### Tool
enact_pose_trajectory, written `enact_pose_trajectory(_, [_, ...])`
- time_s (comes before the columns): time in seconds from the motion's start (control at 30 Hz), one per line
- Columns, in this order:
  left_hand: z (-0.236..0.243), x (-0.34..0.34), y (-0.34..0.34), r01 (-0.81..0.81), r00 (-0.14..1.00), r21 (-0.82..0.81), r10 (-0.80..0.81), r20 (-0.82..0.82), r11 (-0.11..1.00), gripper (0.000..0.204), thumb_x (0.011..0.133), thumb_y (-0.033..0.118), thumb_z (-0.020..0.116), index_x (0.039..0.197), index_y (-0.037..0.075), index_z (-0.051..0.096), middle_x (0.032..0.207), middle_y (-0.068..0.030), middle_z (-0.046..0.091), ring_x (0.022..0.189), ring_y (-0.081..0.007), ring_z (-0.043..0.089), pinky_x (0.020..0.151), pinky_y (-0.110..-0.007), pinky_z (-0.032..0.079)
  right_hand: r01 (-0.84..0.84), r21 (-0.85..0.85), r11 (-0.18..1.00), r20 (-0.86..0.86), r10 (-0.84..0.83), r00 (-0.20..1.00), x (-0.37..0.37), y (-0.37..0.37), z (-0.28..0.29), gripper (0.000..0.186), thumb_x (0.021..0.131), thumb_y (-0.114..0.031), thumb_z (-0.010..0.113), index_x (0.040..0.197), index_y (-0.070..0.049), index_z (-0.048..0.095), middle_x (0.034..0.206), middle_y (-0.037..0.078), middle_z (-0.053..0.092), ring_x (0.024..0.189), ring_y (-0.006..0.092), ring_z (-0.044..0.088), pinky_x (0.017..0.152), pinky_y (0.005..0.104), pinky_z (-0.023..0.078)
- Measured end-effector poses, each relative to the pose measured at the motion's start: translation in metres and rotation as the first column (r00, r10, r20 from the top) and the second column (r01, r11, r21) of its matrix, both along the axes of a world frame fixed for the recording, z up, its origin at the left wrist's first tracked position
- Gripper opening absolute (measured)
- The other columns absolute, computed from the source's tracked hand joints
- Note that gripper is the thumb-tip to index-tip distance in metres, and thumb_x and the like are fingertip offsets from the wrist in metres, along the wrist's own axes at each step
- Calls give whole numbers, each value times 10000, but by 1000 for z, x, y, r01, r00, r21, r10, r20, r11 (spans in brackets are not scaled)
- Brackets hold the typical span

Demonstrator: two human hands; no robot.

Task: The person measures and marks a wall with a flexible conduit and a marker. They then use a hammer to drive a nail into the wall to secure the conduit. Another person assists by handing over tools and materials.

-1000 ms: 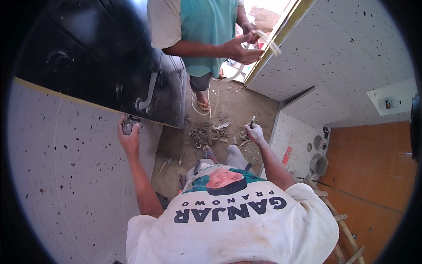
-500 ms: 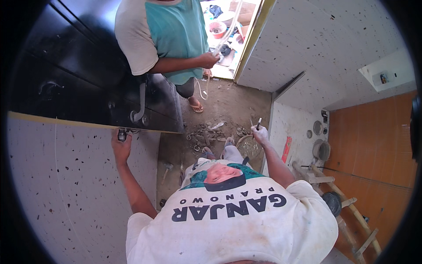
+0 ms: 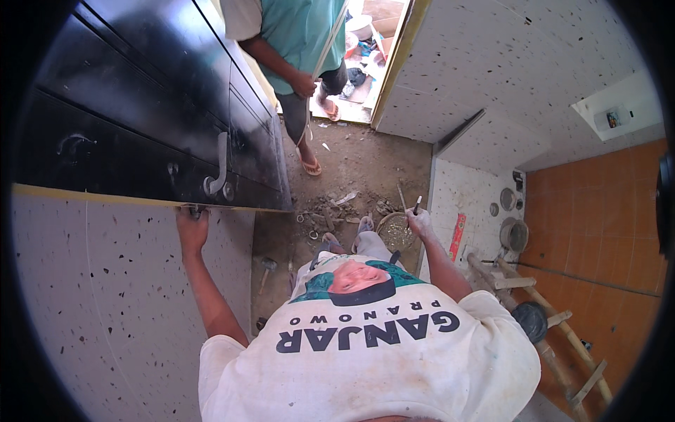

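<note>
One slim marker-like tool [image 3: 418, 205], dark with a pale end, sits upright in the closed grip of the right hand [image 3: 420, 224], above the dirt floor [image 3: 362, 158]. Left hand [image 3: 193, 230] is at the edge of the black door [image 3: 133, 116], near its lever handle [image 3: 222, 158]; small dark object [image 3: 195, 210] at the fingertips, partly hidden, cannot tell whether gripped. Farther out: co-worker [image 3: 299, 42] holding pale tubing [image 3: 330, 41].

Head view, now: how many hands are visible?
3: the wearer's left hand, at the edge of the black door; their right hand, holding a slim tool; and a co-worker's hand, on a pale hose. The co-worker's other hand may be out of frame.
</note>
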State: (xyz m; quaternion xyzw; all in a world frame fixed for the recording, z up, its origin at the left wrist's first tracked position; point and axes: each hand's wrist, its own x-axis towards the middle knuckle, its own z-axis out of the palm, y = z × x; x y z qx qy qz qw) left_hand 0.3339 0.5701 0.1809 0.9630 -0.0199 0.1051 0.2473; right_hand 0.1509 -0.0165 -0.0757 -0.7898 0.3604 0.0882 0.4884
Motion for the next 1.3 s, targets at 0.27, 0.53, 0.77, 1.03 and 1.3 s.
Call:
enact_pose_trajectory(0.27, [26, -2, -27, 50, 998, 83, -46, -50, 995, 352, 786, 127, 711, 1089, -32, 628, 1008, -238, 643, 950, -420, 606, 837, -455, 471, -6, -18, 1000, 47, 7, 999, 10, 6, 14, 282, 837, -296, 620, 876, -34, 714, 668, 72, 674, 603, 175, 652, 575, 332, 505])
enact_pose_trajectory(0.53, [20, 5, -44, 169, 976, 32, -162, -147, 985, 350, 796, 137, 718, 1065, -63, 617, 1014, -258, 642, 969, -441, 601, 845, -451, 466, 4, -64, 998, 32, -2, 999, 10, 25, 13, 258, 868, -278, 634, 910, -35, 708, 682, 45, 671, 635, 141, 634, 599, 310, 494])
enact_pose_trajectory(0.77, [34, 9, -99, 271, 949, 6, -266, -171, 963, 363, 804, 119, 706, 1105, -59, 610, 1039, -269, 637, 978, -456, 592, 851, -459, 463, 70, 0, 998, -72, -70, 995, 3, 31, 9, 264, 862, -290, 642, 909, -38, 711, 704, 53, 686, 655, 134, 641, 603, 305, 491])
enact_pose_trajectory(1.03, [45, 40, -153, 392, 915, 231, -349, -205, 891, 383, 800, 106, 688, 1149, -26, 599, 1080, -277, 614, 1011, -462, 566, 912, -482, 443, 173, 74, 982, 74, -178, 981, 30, -1, -14, 253, 861, -285, 626, 855, -43, 701, 661, 34, 663, 602, 122, 611, 568, 302, 478])
enact_pose_trajectory(1.3, [53, 62, -213, 504, 856, 280, -427, -293, 817, 405, 810, 123, 687, 1186, 7, 592, 1114, -262, 612, 1053, -457, 555, 943, -491, 425, 346, 167, 923, 58, -359, 931, 43, -34, -26, 300, 858, -332, 604, 823, -50, 701, 649, 27, 657, 591, 120, 604, 573, 308, 480])
